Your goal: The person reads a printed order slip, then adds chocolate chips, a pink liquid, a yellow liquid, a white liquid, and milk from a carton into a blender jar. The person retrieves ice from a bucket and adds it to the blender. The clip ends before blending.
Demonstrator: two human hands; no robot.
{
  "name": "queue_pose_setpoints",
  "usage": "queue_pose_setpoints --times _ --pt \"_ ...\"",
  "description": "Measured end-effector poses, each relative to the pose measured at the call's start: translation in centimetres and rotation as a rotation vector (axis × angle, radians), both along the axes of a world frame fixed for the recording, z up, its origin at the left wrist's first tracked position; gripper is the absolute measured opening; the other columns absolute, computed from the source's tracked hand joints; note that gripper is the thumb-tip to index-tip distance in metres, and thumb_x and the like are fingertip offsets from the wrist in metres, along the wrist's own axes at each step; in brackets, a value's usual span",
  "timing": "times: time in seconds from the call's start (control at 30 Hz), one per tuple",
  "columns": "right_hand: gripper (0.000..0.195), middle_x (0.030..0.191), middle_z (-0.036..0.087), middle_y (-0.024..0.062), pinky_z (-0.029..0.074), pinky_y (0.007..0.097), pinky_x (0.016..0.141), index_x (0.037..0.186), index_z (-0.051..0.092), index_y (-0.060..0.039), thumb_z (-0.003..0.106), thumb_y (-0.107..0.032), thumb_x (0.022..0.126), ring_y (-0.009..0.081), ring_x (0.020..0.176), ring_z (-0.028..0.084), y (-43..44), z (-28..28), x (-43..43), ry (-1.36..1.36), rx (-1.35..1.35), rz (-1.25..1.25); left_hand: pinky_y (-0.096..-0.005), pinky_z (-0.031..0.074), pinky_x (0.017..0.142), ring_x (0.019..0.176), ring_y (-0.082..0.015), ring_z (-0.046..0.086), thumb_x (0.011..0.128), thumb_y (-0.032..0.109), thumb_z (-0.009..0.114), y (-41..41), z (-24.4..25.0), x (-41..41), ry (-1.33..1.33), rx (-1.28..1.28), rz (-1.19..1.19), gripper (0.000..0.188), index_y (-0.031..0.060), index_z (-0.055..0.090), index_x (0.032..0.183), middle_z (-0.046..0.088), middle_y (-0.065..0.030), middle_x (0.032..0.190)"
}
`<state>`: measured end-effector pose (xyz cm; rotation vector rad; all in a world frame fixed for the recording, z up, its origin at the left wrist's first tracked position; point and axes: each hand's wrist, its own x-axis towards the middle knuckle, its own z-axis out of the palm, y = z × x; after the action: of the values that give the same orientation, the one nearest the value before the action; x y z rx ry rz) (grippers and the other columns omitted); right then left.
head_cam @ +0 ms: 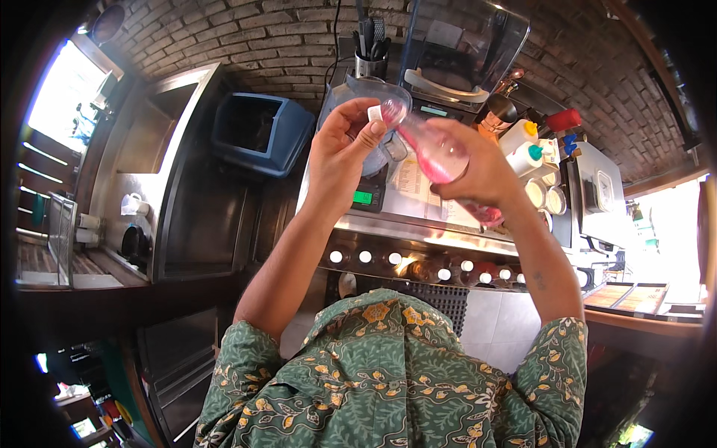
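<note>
My right hand grips a clear bottle of pink liquid, which is tilted with its neck toward the upper left. At the bottle's mouth, my left hand pinches a small white cap between thumb and fingers. Whether liquid is flowing is too blurred to tell. A clear pitcher stands behind and below the left hand, partly hidden by it. Beside the left wrist, a digital scale shows a lit green display. Printed sheets lie on the counter under the bottle.
A blender's clear enclosure stands at the back, beside a metal holder of utensils. Squeeze bottles and small tubs are at the right. White-capped bottles line the counter's near edge. A blue bin is at the left.
</note>
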<state>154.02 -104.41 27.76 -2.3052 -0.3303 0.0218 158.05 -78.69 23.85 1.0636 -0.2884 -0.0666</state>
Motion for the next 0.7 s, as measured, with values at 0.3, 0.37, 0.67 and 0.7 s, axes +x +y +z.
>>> queue_pose_setpoints --times 0.3,0.37,0.67,0.7 --pt "0.093 0.139 0.074 0.0157 0.057 0.0450 0.111 0.154 0.064 -0.0135 0.093 -0.017 0.065 0.0367 0.128 0.073 -0.1 -2.5 -4.8 -0.129 -0.064 -0.099 -0.0319 0.062 0.082 0.089 -0.0137 0.074 0.091 0.029 0.094 0.7 2.6 0.3 -0.496 0.744 0.063 0.046 0.0038 0.082 0.127 0.079 -0.0072 0.108" --pt "0.094 0.138 0.075 0.0158 0.057 0.0455 0.111 0.154 0.065 -0.0134 0.094 -0.016 0.065 0.0365 0.128 0.073 0.0 -2.8 -5.5 -0.124 -0.060 -0.129 -0.0341 0.062 0.085 0.091 -0.0164 0.075 0.095 0.025 0.090 0.3 3.2 0.1 -0.608 0.840 0.076 0.039 0.0060 0.082 0.128 0.080 -0.0076 0.109" --pt "0.107 0.131 0.074 0.0084 0.054 0.0396 0.112 0.159 0.059 -0.0072 0.098 -0.024 0.061 0.0227 0.122 0.071 -3.0 -7.7 -5.2 0.212 0.441 0.014 -0.0309 0.054 0.113 0.126 -0.0145 0.070 0.110 0.011 0.071 -2.7 3.1 1.5 -0.333 0.565 -0.386 0.032 0.0012 0.076 0.141 0.079 -0.0049 0.133" --pt "0.108 0.130 0.074 0.0085 0.054 0.0401 0.112 0.160 0.058 -0.0080 0.098 -0.026 0.061 0.0234 0.121 0.071 -2.9 -8.4 -4.9 0.245 0.547 0.051 -0.0311 0.054 0.113 0.125 -0.0144 0.070 0.110 0.011 0.071 -3.0 3.1 1.8 -0.332 0.562 -0.404 0.033 0.0011 0.076 0.141 0.079 -0.0047 0.133"
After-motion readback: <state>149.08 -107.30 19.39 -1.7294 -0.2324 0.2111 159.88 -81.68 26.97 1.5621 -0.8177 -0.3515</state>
